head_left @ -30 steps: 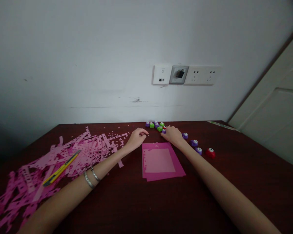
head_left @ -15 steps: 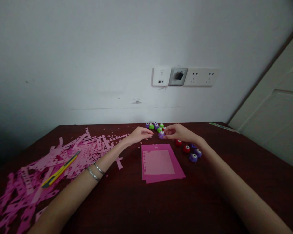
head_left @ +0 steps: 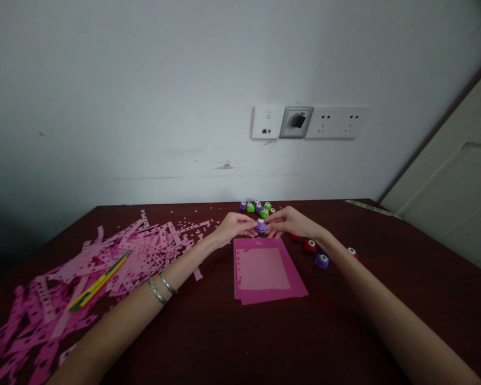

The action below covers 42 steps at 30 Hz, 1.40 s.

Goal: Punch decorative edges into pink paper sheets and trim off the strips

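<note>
A small purple craft paper punch [head_left: 261, 225] with a white round button is pinched between my two hands, just beyond the paper. My left hand [head_left: 234, 228] closes its fingertips on the punch's left side. From the other side, my right hand [head_left: 292, 221] grips it with thumb and fingers. On the table in front of them lie magenta sheets [head_left: 270, 295] with a smaller light pink sheet [head_left: 263, 269] on top. That pink sheet has a row of punched notches down its left edge.
Behind my hands several green, purple and red punches [head_left: 250, 207] are clustered near the wall. More punches, including a red one [head_left: 309, 246] and a purple one [head_left: 322, 261], sit beside my right forearm. Punched pink strips [head_left: 144, 251] and a yellow utility knife [head_left: 100, 280] cover the left side.
My left hand has moved right and now touches the purple punch. My right hand has brought the punch slightly left and down. The view has shifted a little.
</note>
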Each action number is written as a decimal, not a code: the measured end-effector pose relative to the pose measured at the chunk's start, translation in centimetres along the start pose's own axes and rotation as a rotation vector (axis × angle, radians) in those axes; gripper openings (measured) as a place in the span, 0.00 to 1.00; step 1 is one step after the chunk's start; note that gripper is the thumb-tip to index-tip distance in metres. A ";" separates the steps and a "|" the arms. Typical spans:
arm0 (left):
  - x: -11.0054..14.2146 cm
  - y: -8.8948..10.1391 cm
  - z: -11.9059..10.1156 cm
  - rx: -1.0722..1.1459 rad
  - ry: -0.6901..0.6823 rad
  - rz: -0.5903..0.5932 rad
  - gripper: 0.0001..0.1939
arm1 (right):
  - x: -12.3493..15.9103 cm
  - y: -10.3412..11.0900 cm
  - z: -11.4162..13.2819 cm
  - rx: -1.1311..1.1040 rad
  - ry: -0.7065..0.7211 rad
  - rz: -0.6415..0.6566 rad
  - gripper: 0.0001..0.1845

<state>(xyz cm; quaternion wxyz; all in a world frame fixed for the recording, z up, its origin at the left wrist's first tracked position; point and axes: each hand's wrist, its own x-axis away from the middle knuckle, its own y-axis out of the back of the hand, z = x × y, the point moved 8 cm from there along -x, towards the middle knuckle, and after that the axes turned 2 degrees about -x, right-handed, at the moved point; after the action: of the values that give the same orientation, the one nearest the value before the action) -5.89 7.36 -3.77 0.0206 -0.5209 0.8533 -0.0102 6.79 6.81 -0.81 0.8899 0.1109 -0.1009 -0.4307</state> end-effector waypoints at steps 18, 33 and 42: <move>1.0 -0.1 -2.1 -0.264 -0.070 0.006 0.17 | -0.5 -1.1 1.5 0.254 0.152 -0.059 0.18; 1.8 -0.5 -0.6 -0.736 -0.117 0.103 0.13 | -0.4 -3.2 0.2 0.634 0.224 -0.025 0.14; 1.9 -0.9 -0.5 -0.829 -0.140 0.124 0.14 | -0.7 -3.2 -0.4 0.649 0.230 -0.007 0.15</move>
<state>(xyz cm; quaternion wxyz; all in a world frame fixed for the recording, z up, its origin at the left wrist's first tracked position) -6.05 5.24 -3.32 -0.1324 -0.4324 0.8113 0.3706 4.10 5.51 -2.19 0.8124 0.4363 -0.1314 -0.3638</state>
